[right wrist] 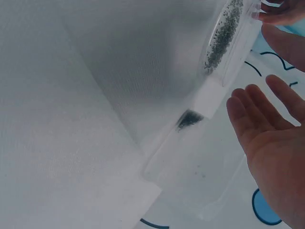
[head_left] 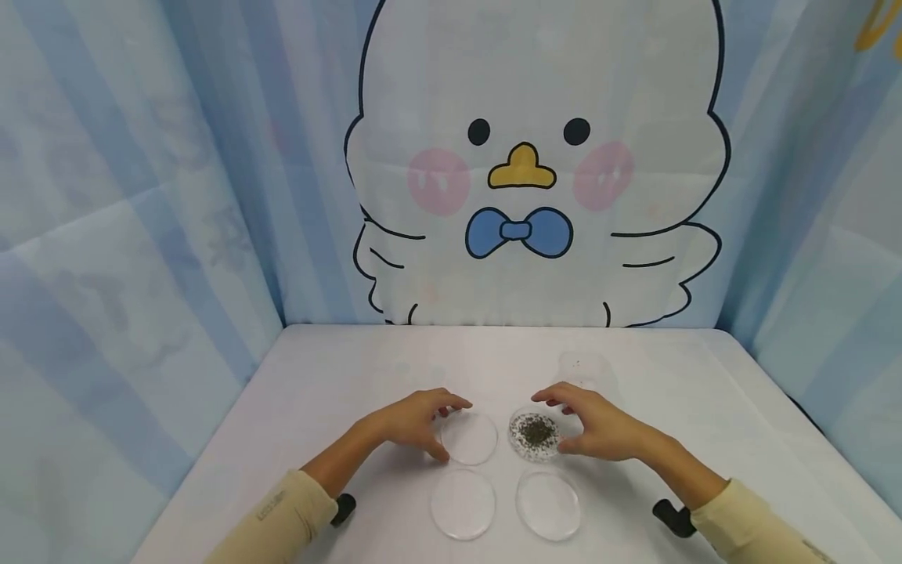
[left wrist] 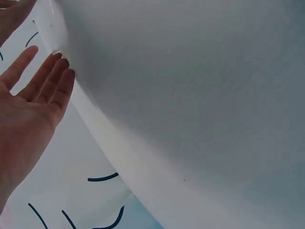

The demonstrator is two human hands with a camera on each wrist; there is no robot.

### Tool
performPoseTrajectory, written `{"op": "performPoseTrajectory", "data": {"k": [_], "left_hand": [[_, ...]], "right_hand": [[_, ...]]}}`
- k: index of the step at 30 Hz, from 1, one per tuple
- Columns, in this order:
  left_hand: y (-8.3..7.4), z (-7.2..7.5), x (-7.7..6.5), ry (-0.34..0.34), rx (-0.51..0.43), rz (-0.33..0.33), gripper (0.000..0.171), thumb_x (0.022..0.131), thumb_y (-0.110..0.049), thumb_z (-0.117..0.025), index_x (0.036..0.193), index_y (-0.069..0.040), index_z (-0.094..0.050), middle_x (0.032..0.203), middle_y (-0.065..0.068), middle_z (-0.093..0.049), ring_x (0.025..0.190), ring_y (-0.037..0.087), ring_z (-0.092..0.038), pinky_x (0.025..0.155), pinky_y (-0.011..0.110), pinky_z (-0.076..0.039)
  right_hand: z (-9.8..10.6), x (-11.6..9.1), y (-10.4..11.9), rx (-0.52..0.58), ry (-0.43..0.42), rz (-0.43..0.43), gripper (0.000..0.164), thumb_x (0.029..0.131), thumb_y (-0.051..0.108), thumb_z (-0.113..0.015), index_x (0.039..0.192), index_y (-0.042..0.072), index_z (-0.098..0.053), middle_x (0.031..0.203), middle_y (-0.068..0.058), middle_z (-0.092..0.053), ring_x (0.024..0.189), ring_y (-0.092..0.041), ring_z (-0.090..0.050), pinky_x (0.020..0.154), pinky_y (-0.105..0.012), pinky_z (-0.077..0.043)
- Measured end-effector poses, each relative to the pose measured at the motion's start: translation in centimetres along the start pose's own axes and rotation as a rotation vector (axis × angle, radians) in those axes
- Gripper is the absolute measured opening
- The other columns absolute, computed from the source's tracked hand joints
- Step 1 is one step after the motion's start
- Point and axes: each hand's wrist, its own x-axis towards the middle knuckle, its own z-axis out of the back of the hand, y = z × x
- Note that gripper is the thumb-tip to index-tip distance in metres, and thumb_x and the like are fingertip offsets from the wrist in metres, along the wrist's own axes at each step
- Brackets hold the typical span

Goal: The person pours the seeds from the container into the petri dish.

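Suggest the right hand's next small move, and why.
I'd probably have the right hand draw its thumb and fingers in gently on the clear dish of dark granules. They sit spread about its right side, and the granules look loose and scattered, so a light, level grip would likely disturb them least.

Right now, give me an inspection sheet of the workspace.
Surface: white tabletop.
Job's things: dish with dark granules, back right; three other clear round dishes, no contents visible.
Clutter: clear speckled container beyond the granule dish; black piece by each sleeve.
Hands: left hand beside the back-left dish, right hand beside the granule dish; contact unclear.
Cables: nothing certain; dark line at right tabletop edge unidentified.
Surroundings: pale blue cloth with printed bird.
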Motion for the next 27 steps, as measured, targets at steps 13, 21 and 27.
{"op": "performPoseTrajectory", "data": {"k": [13,21,27], "left_hand": [[-0.9,-0.9,0.9,-0.004,0.082,-0.006,0.088,0.073,-0.024,-0.097,0.15,-0.019,-0.055,0.135,0.002,-0.061,0.121,0.018,-0.057,0.106,0.037,-0.049],[-0.4,-0.8,0.8,-0.023,0.07,-0.005,0.085,0.074,-0.027,-0.097,0.148,-0.02,-0.056,0.137,0.0,-0.061,0.124,0.018,-0.057,0.107,0.036,-0.049],[0.3,-0.7,0.5,-0.054,0.066,-0.04,0.081,0.077,-0.032,-0.094,0.148,-0.021,-0.055,0.142,-0.001,-0.061,0.128,0.019,-0.057,0.109,0.039,-0.048]], "right_hand": [[-0.9,0.4,-0.9,0.001,0.053,-0.038,0.076,0.077,0.008,-0.088,0.144,0.002,-0.052,0.142,-0.018,-0.06,0.127,-0.041,-0.059,0.101,-0.056,-0.053],[-0.8,0.8,-0.8,-0.001,0.051,-0.034,0.078,0.077,0.015,-0.091,0.143,0.0,-0.052,0.14,-0.019,-0.06,0.125,-0.041,-0.061,0.1,-0.053,-0.054],[-0.9,0.8,-0.9,0.006,0.046,-0.032,0.077,0.076,0.014,-0.091,0.141,-0.001,-0.053,0.139,-0.02,-0.061,0.124,-0.041,-0.061,0.1,-0.051,-0.054]]}}
